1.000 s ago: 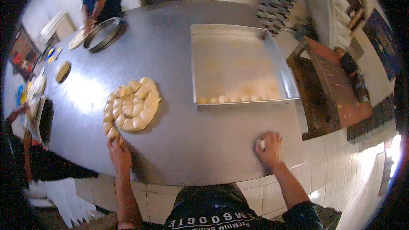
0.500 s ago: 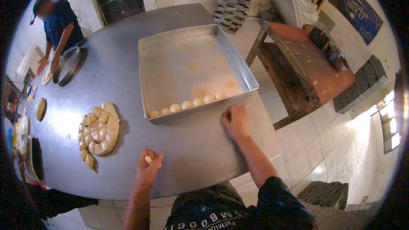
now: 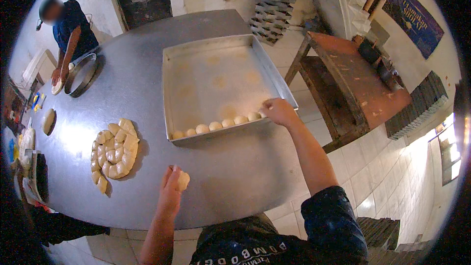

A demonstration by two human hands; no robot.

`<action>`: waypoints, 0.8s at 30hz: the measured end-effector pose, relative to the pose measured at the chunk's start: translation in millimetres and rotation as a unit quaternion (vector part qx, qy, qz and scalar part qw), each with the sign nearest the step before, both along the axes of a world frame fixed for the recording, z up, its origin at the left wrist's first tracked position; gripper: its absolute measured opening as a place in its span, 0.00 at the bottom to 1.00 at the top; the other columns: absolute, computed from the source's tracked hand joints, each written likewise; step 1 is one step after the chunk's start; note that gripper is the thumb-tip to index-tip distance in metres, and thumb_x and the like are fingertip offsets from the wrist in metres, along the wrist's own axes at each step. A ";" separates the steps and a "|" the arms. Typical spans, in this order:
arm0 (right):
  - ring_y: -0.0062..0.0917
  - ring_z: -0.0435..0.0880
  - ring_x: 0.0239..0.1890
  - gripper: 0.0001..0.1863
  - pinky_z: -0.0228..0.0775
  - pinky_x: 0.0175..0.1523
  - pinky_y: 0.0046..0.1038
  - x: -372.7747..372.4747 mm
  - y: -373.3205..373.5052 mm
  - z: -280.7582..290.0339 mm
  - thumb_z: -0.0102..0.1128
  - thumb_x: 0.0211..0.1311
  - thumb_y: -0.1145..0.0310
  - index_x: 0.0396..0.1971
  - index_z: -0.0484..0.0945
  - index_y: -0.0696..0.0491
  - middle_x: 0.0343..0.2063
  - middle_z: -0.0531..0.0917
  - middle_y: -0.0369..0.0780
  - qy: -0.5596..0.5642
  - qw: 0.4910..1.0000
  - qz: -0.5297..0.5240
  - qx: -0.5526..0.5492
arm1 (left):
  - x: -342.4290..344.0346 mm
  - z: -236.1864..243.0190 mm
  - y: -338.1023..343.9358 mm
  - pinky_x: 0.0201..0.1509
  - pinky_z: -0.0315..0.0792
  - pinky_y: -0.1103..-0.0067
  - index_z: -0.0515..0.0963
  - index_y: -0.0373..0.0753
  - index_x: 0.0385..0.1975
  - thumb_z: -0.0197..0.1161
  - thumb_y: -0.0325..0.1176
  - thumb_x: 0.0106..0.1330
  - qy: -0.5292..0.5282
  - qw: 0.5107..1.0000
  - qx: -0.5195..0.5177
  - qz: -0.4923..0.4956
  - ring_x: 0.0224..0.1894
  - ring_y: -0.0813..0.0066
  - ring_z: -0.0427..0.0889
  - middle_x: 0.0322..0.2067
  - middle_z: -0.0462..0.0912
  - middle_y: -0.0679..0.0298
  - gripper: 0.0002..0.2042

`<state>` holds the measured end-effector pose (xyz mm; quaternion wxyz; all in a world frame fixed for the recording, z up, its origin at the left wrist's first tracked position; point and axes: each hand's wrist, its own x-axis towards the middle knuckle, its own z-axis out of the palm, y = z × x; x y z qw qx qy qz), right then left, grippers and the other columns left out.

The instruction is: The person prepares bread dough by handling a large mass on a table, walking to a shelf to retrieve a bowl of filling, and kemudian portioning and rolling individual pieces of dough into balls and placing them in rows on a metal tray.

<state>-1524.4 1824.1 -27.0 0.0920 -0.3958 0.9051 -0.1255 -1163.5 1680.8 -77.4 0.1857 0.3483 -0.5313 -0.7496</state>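
Observation:
My left hand (image 3: 172, 186), above the near part of the steel table, is closed around a pale piece of dough (image 3: 183, 180) that sticks out past the fingers. My right hand (image 3: 277, 111) reaches over the near right corner of the large square metal tray (image 3: 216, 78). Its fingers are pinched down at the right end of a row of dough balls (image 3: 228, 123) along the tray's near side. A dough ball under the fingertips is mostly hidden. Left of the tray, a mound of cut dough pieces (image 3: 115, 152) lies on the table.
Across the steel table (image 3: 147, 64), a co-worker (image 3: 73, 29) handles flat dough beside a round metal ring (image 3: 81, 75). A dough log (image 3: 48, 121) lies at the left. A wooden table (image 3: 353, 73) stands at the right, with stacked metal moulds (image 3: 272, 12) behind.
My right hand has moved from the tabletop up to the tray's near right corner. My left hand has turned, showing more of its dough. The co-worker's hands have come together.

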 end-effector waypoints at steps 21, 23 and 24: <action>0.48 0.66 0.55 0.24 0.49 0.62 0.50 206.3 -14.0 -85.8 0.56 0.55 0.59 0.49 0.69 0.58 0.49 0.70 0.53 0.064 0.992 0.070 -0.078 | 165.0 -32.1 -149.0 0.56 0.62 0.62 0.65 0.40 0.59 0.62 0.34 0.57 -0.493 0.679 -0.447 0.309 0.54 0.49 0.63 0.49 0.66 0.46 0.28; 0.47 0.68 0.49 0.19 0.55 0.55 0.51 209.9 22.3 -109.7 0.57 0.53 0.60 0.41 0.72 0.57 0.44 0.72 0.52 0.115 0.973 0.140 -0.146 | 186.7 -60.6 -179.8 0.58 0.61 0.63 0.65 0.39 0.58 0.61 0.31 0.57 -0.468 0.678 -0.494 0.277 0.55 0.47 0.62 0.51 0.65 0.44 0.27; 0.47 0.69 0.47 0.18 0.56 0.53 0.51 189.3 41.1 -113.0 0.58 0.52 0.61 0.39 0.72 0.57 0.43 0.73 0.52 0.110 0.975 0.132 -0.140 | 196.9 -75.3 -184.5 0.60 0.60 0.63 0.65 0.37 0.58 0.59 0.30 0.58 -0.459 0.673 -0.522 0.251 0.55 0.46 0.62 0.53 0.64 0.44 0.26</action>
